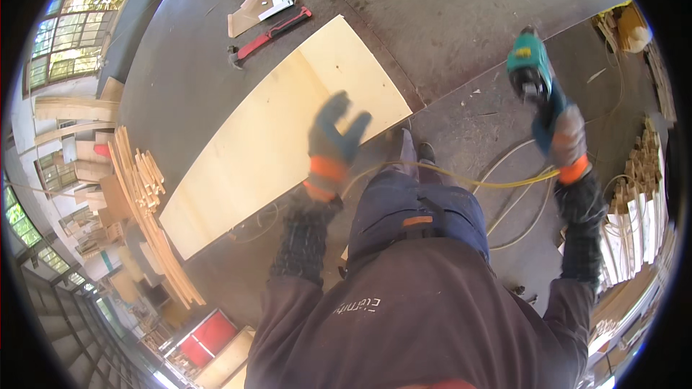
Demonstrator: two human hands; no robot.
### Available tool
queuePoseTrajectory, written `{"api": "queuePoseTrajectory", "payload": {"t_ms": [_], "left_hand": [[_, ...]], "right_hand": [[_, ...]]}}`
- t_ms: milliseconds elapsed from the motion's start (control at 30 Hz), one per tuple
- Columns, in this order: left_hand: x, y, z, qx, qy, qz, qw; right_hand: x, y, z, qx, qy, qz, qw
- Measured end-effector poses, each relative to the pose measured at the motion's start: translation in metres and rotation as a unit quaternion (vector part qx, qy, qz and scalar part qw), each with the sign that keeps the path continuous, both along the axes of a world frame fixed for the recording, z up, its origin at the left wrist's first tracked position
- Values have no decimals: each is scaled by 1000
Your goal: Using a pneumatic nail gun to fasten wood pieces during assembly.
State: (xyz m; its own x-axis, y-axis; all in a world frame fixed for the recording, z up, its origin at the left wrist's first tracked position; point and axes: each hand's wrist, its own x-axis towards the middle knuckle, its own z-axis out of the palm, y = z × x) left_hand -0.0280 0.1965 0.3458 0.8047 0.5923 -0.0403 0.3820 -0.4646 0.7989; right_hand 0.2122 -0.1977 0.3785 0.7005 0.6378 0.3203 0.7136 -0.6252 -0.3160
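My right hand [568, 137], in a grey-and-blue work glove with an orange cuff, grips a teal and black nail gun [530, 65] raised off to the right. A yellow hose [504, 184] runs from below that hand across in front of my legs. My left hand [333, 137], gloved the same way and slightly blurred, is held above a large pale wooden panel [281, 122]. Its thumb and fingers are spread, with nothing in them. The panel has one curved long edge and lies flat in front of me to the left.
Beyond the panel lie a red-handled claw hammer [270, 36] and an open cardboard box [263, 3] with small white pieces. Long wooden strips [155, 223] are piled at the left. Stacked timber [638, 202] stands at the right. Hose loops [530, 223] lie on the floor beside my legs.
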Motion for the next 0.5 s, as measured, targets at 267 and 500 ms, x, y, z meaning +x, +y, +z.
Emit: {"api": "queuePoseTrajectory", "payload": {"t_ms": [267,500], "left_hand": [[139,133,-67,149,82,33,985],[228,173,-110,215,263,-7,941]], "right_hand": [[163,72,-12,-245,-89,44,965],[207,180,-119,-332,-4,-24,943]]}}
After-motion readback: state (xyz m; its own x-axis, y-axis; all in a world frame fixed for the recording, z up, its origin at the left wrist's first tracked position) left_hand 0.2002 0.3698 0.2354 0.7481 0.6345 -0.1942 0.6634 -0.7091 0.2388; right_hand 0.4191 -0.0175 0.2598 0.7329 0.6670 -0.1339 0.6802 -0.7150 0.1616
